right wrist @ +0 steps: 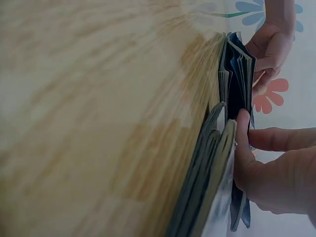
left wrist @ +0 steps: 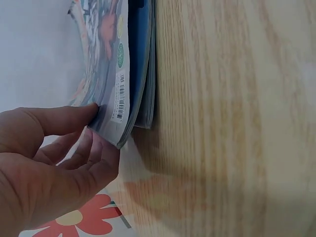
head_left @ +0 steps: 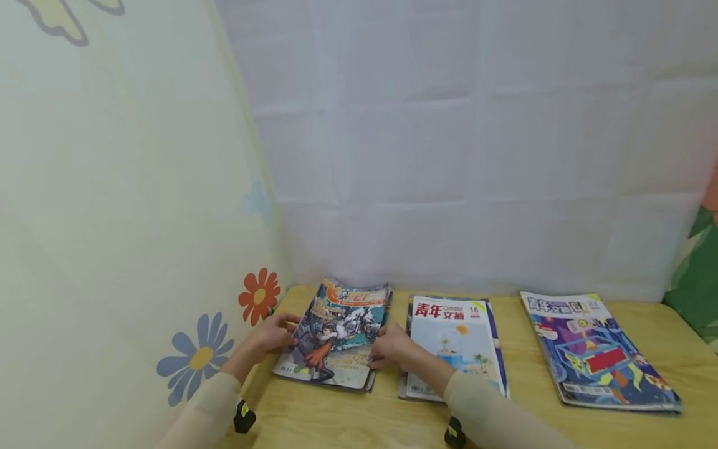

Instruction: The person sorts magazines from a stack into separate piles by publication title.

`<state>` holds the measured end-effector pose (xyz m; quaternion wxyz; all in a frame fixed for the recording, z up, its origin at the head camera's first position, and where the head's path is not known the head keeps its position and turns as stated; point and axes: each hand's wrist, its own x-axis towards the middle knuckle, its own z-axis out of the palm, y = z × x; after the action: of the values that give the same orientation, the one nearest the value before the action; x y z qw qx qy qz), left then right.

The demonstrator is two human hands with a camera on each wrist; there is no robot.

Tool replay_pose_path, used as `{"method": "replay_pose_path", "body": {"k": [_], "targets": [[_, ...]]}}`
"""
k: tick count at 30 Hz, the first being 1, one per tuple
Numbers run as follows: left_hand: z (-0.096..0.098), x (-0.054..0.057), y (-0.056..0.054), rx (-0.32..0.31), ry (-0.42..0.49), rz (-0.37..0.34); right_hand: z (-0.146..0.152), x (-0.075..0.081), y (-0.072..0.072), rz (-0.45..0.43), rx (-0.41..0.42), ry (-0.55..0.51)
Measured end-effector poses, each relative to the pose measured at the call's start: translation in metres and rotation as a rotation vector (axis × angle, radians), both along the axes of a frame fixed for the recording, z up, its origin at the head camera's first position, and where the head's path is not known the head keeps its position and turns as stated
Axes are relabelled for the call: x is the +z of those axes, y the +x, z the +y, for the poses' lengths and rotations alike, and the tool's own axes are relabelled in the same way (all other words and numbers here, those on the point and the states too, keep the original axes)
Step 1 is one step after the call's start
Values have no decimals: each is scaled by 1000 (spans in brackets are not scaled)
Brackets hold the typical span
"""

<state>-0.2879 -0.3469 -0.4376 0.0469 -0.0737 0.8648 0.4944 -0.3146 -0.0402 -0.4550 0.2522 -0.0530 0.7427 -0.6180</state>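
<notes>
A magazine (head_left: 342,340) with a colorful comic-style cover lies on top of a small stack at the table's left side. My left hand (head_left: 272,335) pinches its left edge, thumb on the cover and fingers beneath; the left wrist view shows that corner of the magazine (left wrist: 111,106) lifted, with a gap over the copies below. At the opposite edge, my right hand (head_left: 394,347) holds the same magazine between thumb and fingers. In the right wrist view, the right hand (right wrist: 269,163) is beside the fanned page edges of the stack (right wrist: 239,69).
A second stack of magazines (head_left: 449,337), with a pale blue beach cover, lies close under the right forearm. Farther right is a third stack (head_left: 600,355) with a purple cover. All rest on a wooden table (head_left: 331,421) against a white cloth (head_left: 449,143) and a flower-decorated wall (head_left: 140,187).
</notes>
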Motion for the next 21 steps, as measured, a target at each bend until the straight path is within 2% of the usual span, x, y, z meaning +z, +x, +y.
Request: {"method": "replay_pose_path", "body": {"k": [8,12,17,21], "targets": [[2,0,-4,-15,-23,-22,8,-2,1,29,2,-24],[3,-4,-7,-16,-95,-18,16,-1,4,34,19,-9],[3,-7,-7,8,-166,-34,28,3,8,53,82,-12],[4,-7,-8,10,-241,-37,43,7,12,96,99,-16]]}}
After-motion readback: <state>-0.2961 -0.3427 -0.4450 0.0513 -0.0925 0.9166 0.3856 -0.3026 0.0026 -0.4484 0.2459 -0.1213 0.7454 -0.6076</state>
